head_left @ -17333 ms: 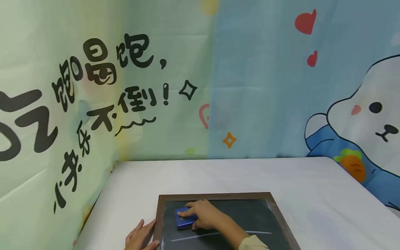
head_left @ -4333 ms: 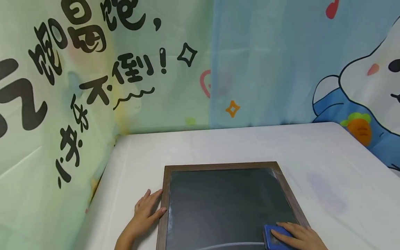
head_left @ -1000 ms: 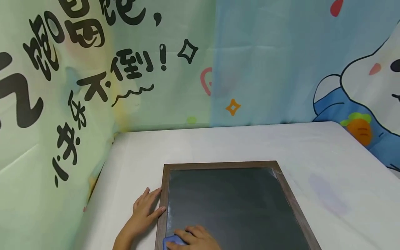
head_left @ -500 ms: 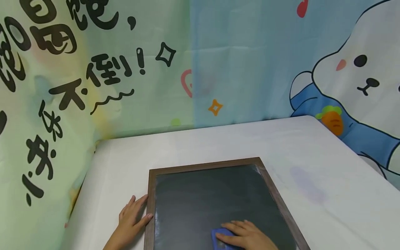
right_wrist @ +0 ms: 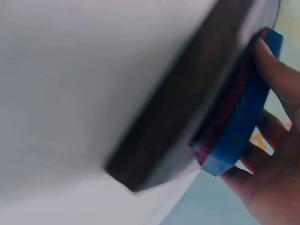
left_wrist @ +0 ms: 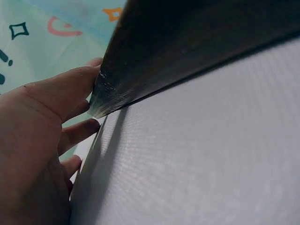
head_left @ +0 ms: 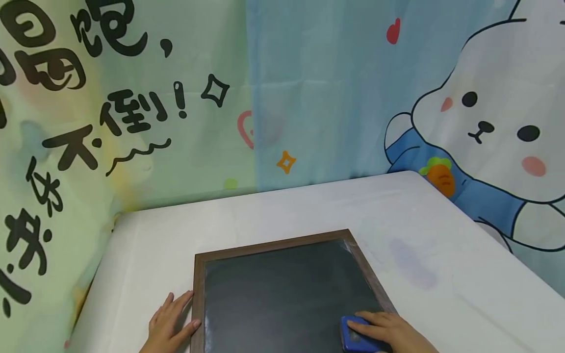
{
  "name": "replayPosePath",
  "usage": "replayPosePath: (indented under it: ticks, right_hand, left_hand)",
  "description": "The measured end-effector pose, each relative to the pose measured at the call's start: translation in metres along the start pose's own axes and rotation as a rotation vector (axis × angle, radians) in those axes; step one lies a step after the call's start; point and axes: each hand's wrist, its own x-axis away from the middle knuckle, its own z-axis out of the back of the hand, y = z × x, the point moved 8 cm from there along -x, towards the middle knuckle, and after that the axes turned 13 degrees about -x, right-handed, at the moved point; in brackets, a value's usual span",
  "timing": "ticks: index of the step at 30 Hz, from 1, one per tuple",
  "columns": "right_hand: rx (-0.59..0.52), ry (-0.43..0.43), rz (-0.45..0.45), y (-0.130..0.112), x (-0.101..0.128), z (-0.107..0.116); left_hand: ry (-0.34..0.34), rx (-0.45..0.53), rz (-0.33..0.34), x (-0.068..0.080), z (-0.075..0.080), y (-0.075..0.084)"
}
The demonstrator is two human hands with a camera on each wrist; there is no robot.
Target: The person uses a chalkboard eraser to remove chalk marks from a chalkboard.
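Observation:
A wood-framed blackboard [head_left: 273,289] lies on the white table, its near part cut off by the head view's lower edge. My right hand [head_left: 393,333] holds a blue blackboard eraser [head_left: 353,338] against the board's right side. The right wrist view shows thumb and fingers spread along opposite edges of the eraser [right_wrist: 243,122], its dark reddish pad facing the board. At the left frame rail, my left hand [head_left: 167,323] rests with fairly straight fingers, touching the edge. In the left wrist view these fingers [left_wrist: 79,133] sit beside the board's dark side.
The white table [head_left: 145,255] reaches back to a printed cloth backdrop with black lettering and a cartoon bear [head_left: 494,113]. A faint purple smudge [head_left: 412,264] marks the table right of the board.
My right hand has slid the eraser from the board's lower left to its right side. The chalk line seen earlier is not visible now. The head view has turned right.

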Motion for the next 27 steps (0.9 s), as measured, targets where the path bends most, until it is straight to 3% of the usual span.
replayPosePath:
  ticks: [2,4,7,11,14,20,24,27]
  right_hand:
    - [-0.118,-0.101,-0.088,0.005,-0.006,0.002]
    - [-0.278,-0.175,-0.278,0.014,-0.012,0.008]
    - [-0.362,-0.103,-0.509,0.033,-0.018,0.035]
    - [-0.147,0.145,-0.589,0.070,-0.024,0.084]
    - [-0.007,0.216,-0.659,0.106,-0.028,0.103]
    - [0.068,0.076,-0.844,0.168,-0.032,0.093]
    - [0.072,-0.019,-0.906,0.189,-0.037,0.081]
    - [0.081,-0.034,-0.918,0.195,-0.040,0.079]
  left_hand:
    - [-0.004,-0.004,0.023,0.001,-0.002,-0.002]
    - [-0.016,-0.008,0.048,0.003,-0.005,-0.006]
    - [-0.024,-0.010,0.071,0.004,-0.009,-0.009]
    - [-0.032,-0.009,0.079,0.000,-0.011,-0.010]
    - [-0.043,-0.006,0.106,0.001,-0.011,-0.013]
    - [-0.022,0.014,0.149,0.009,-0.010,-0.015]
    - [0.024,0.019,0.146,0.012,-0.009,-0.015]
    - [-0.005,0.040,0.143,0.007,-0.011,-0.017]
